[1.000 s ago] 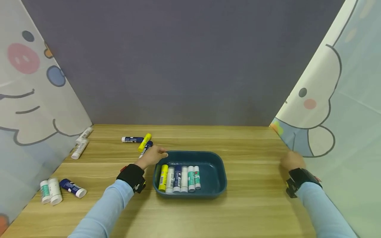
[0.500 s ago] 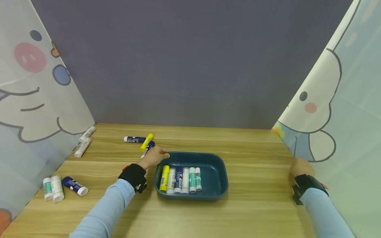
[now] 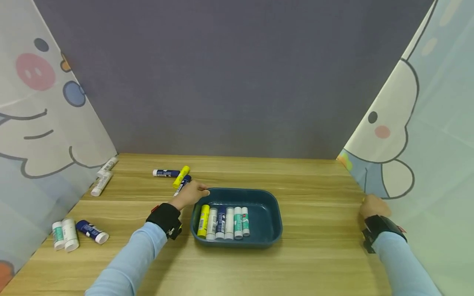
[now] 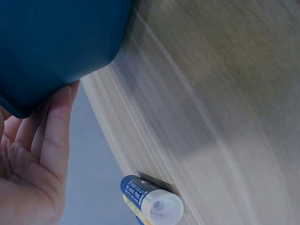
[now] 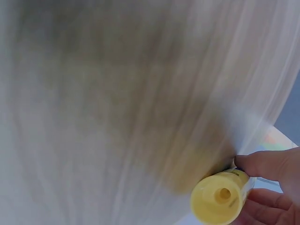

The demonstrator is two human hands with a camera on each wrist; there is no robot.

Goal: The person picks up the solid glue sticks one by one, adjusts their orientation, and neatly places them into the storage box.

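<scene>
My left hand (image 3: 190, 194) grips the back left corner of a dark teal tray (image 3: 274, 242); in the left wrist view its fingers (image 4: 58, 126) lie against the tray's outer wall. Inside the tray, several glue sticks lie side by side on the left: a yellow one (image 3: 203, 222), a blue one (image 3: 220, 224), white ones and green-and-white ones. Far to the right, my right hand (image 3: 375, 206) holds another yellow glue stick (image 5: 218, 199) between thumb and fingers, low over the table. From the head, that stick is almost wholly hidden by the hand.
Behind my left hand lie two blue glue sticks (image 3: 166, 173) and a yellow glue stick (image 3: 181, 176). Several more, white (image 3: 101, 183), green-and-white (image 3: 58, 235) and blue (image 3: 92, 232), lie along the left side. A grey panel (image 3: 222, 82) and printed side sheets bound the wooden table.
My right hand has shifted a little to the right and toward me. My left hand stays on the tray's corner, and the glue sticks in the tray have not moved.
</scene>
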